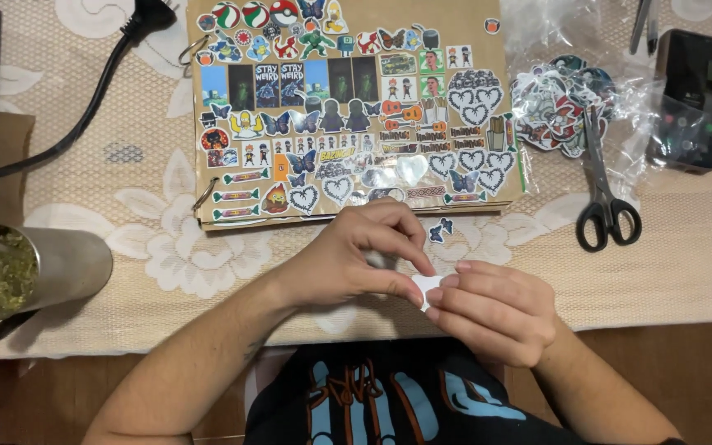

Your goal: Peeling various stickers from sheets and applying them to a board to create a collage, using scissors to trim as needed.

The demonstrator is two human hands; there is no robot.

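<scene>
Landmark: brown kraft-paper ring-bound album [348, 115], its open page crowded with small colour stickers, lying on a cream lace tablecloth [166, 272].

Hands: both meet just below the album's lower edge, at its right half. Left hand [356, 259] is curled, thumb and forefinger pinched on a small white heart-shaped sticker [427, 286]. Right hand [496, 313] is closed in a loose fist with its fingertips [448, 284] pressed on the same sticker from the other side. So both hands grip the one sticker, held in the air above the cloth, not touching the album.

Around: a small blue butterfly sticker [440, 231] lies on the cloth between album edge and hands. Right of the album: clear plastic bag of loose stickers [558, 103], with black-handled scissors [607, 194] resting partly on it; further right a dark smartphone [690, 99]. Well left of the album: steel cup filled with green herb [18, 272].

Judgement on handling: the piece looks thin and easily creased. Pinch only at the rim, start the backing at a point or lobe with a fingernail, peel slowly, keep fingertips off the adhesive face.
</scene>
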